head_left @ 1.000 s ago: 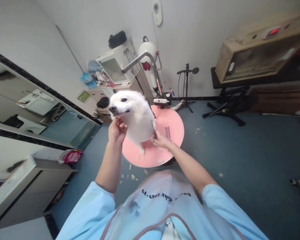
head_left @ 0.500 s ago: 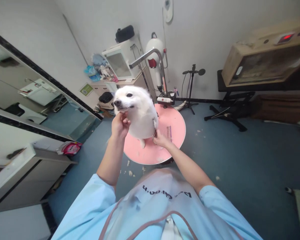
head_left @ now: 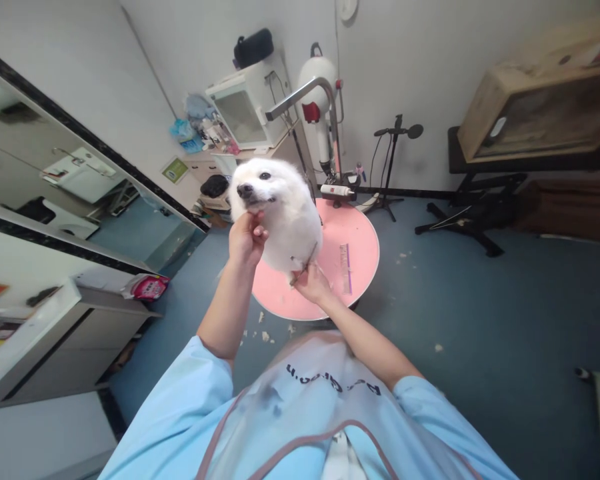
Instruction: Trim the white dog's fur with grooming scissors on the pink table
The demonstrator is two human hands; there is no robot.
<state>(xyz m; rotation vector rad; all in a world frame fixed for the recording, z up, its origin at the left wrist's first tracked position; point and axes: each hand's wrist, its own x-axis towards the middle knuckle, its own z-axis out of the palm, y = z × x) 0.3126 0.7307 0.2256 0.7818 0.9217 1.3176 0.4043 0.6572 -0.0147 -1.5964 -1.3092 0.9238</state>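
A fluffy white dog (head_left: 295, 230) sits on a round pink grooming table (head_left: 363, 240), its head turned to the left. My left hand (head_left: 249, 241) is under its muzzle, fingers curled at the chin. Low at the dog's chest, on the right side, my right hand (head_left: 314, 283) holds grooming scissors (head_left: 310, 257) against the white coat. Their blade points upward; my fingers partly hide the handles. To the right of that hand a comb (head_left: 347, 270) with a purple edge lies on the tabletop.
A metal arm (head_left: 305, 90) and a white dryer (head_left: 320, 87) rise behind the table, with a white bottle (head_left: 336, 191) at its back edge. Hair clumps (head_left: 265, 335) litter the blue floor. A microphone stand (head_left: 393, 160) stands at the back right, a mirror (head_left: 80, 173) at left.
My right hand has moved slightly left and lower with the scissors, whose blade now lies across the chest fur. My left hand stays at the chin. The whole view has shifted a little.
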